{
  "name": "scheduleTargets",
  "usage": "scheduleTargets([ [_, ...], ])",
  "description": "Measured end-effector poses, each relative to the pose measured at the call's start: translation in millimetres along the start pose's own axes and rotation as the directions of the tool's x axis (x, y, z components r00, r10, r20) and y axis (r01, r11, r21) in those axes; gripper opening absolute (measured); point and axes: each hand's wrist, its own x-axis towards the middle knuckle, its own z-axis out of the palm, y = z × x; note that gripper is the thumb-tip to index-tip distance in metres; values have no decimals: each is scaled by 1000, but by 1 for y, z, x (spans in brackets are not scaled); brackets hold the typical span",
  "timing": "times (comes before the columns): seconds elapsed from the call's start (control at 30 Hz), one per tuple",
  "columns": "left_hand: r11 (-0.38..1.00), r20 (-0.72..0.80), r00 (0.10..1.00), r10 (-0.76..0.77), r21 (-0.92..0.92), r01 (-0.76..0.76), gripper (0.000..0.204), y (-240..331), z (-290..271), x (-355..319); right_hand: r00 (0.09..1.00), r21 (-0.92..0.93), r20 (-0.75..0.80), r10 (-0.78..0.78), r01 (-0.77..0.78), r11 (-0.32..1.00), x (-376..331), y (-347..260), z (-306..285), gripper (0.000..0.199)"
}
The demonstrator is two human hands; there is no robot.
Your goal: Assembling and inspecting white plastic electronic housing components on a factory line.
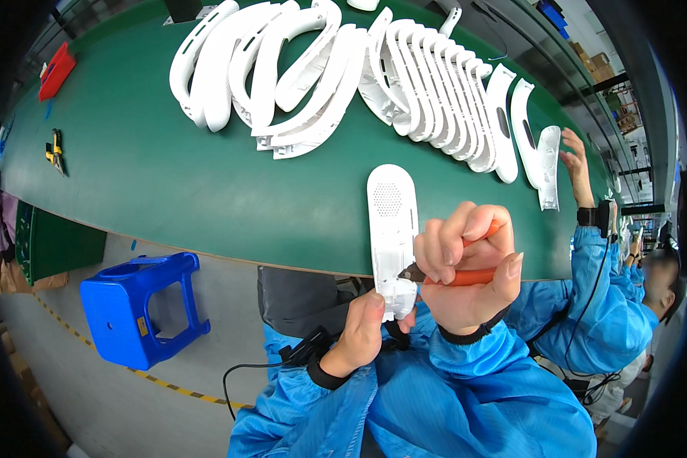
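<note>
My left hand (359, 333) grips the lower end of a white plastic housing (390, 221), its fingers and thumb closed round the edge. The part has a rounded top with a patch of small holes, and it extends over the table's front edge. In my right hand (469, 267) are orange-handled pliers (472, 277), the fingers wrapped round both handles. Their dark jaws touch or nearly touch the housing near its lower end; the exact contact is too small to tell.
Curved white parts (282, 69) lie in a cluster on the green table (229, 183), with a row of similar parts (443, 95) to the right. Yellow-black pliers (56, 153) and a red bin (56, 71) are at left. A blue stool (122, 305) stands below. A co-worker's hand (577, 164) is at right.
</note>
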Motion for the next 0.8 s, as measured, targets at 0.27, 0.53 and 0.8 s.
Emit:
scheduleTargets([
  [0.27, 999, 7, 1000, 23, 29, -23, 62, 2, -1, 0, 1000, 20, -14, 21, -21, 1000, -2, 8, 3, 51],
  [0.53, 999, 16, 1000, 21, 42, -22, 63, 3, -3, 0, 999, 42, -28, 30, -29, 999, -3, 11, 3, 50],
  [0.8, 999, -10, 1000, 12, 49, -12, 64, 4, -1, 0, 999, 10, -50, 12, -12, 1000, -5, 15, 2, 51],
])
